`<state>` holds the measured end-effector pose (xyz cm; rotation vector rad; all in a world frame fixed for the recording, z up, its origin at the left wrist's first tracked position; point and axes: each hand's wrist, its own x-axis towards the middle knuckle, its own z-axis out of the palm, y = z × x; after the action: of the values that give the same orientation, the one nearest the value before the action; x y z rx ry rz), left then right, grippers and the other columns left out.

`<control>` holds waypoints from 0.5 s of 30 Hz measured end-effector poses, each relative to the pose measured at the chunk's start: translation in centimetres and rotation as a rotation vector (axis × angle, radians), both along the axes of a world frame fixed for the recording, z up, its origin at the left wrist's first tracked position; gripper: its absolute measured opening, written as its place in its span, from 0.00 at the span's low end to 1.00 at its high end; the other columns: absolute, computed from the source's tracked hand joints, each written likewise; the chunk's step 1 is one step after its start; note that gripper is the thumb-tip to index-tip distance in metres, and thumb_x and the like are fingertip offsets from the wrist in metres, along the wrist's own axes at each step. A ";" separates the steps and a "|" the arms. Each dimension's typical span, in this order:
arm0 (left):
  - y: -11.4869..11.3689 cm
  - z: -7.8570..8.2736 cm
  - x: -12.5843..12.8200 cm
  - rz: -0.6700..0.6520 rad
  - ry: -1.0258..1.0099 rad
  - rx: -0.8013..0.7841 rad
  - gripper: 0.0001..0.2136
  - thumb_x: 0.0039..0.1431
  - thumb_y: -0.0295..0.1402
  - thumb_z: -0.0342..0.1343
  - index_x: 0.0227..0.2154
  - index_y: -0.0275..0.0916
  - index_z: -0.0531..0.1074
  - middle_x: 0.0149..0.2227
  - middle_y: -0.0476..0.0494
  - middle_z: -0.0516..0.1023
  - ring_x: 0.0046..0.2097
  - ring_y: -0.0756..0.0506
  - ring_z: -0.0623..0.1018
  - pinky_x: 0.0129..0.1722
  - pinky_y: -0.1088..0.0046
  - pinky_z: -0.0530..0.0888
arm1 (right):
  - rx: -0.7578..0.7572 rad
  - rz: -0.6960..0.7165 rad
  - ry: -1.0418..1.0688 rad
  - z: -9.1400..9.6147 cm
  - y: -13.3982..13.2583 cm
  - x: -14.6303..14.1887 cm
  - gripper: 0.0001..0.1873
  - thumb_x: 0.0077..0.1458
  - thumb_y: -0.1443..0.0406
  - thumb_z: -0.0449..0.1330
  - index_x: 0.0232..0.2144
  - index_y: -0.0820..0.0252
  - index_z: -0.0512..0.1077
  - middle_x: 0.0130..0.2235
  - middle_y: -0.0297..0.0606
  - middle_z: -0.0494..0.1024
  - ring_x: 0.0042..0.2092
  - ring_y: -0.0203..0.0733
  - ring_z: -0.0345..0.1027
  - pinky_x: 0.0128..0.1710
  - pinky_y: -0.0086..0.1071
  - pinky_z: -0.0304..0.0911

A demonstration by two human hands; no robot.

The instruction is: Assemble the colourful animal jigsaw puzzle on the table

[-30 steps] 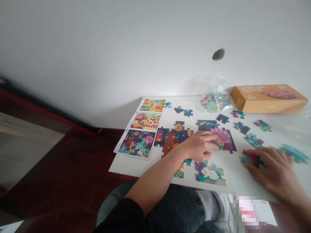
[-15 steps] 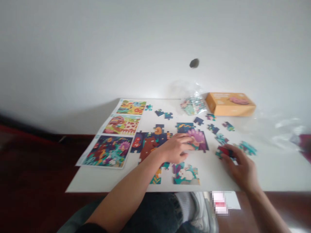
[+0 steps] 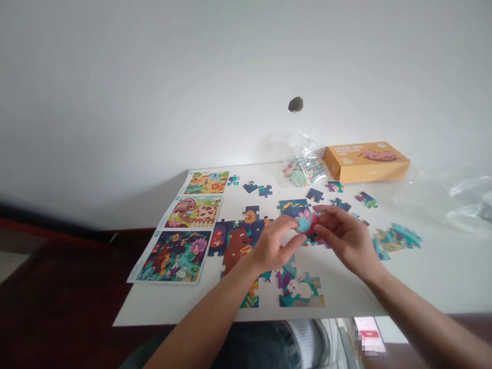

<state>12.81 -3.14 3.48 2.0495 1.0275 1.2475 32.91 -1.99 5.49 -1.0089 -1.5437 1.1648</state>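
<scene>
A puzzle piece (image 3: 306, 221) in teal and red with a pink-rimmed pattern is held between my two hands, over the assembled part of the puzzle. My left hand (image 3: 277, 242) pinches its left side with thumb and fingers. On its right edge, the fingers of my right hand (image 3: 348, 240) are closed. Below lie the joined bear section (image 3: 239, 238) and, nearer me, the white rabbit section (image 3: 301, 290). Behind the held piece is a dark blue piece with a yellow pattern (image 3: 289, 206). My hands hide part of the joined pieces.
Reference picture sheet (image 3: 175, 256) lies at the left. Several loose pieces, among them a dark blue one (image 3: 315, 195), lie behind and right. A clear bag of pieces (image 3: 304, 171) sits beside an orange box (image 3: 367, 163). Crumpled clear plastic (image 3: 461, 200) lies far right.
My right hand has come left from the loose pieces, bringing a piece to the middle. My left hand has lifted from the puzzle and now grips that piece too. The view has shifted slightly.
</scene>
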 end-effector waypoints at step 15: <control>-10.9 -2.2 -18.2 0.642 0.375 -0.296 0.16 0.65 0.38 0.54 0.52 0.40 0.75 0.45 0.41 0.81 0.46 0.41 0.80 0.50 0.61 0.76 | 0.657 0.568 -0.418 -3.8 2.0 -7.0 0.13 0.62 0.68 0.56 0.47 0.60 0.75 0.42 0.46 0.78 0.45 0.48 0.72 0.44 0.42 0.69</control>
<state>-5.42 -14.07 1.31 1.8090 2.0284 0.9079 25.90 -0.03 1.71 -0.3790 -2.4377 0.7093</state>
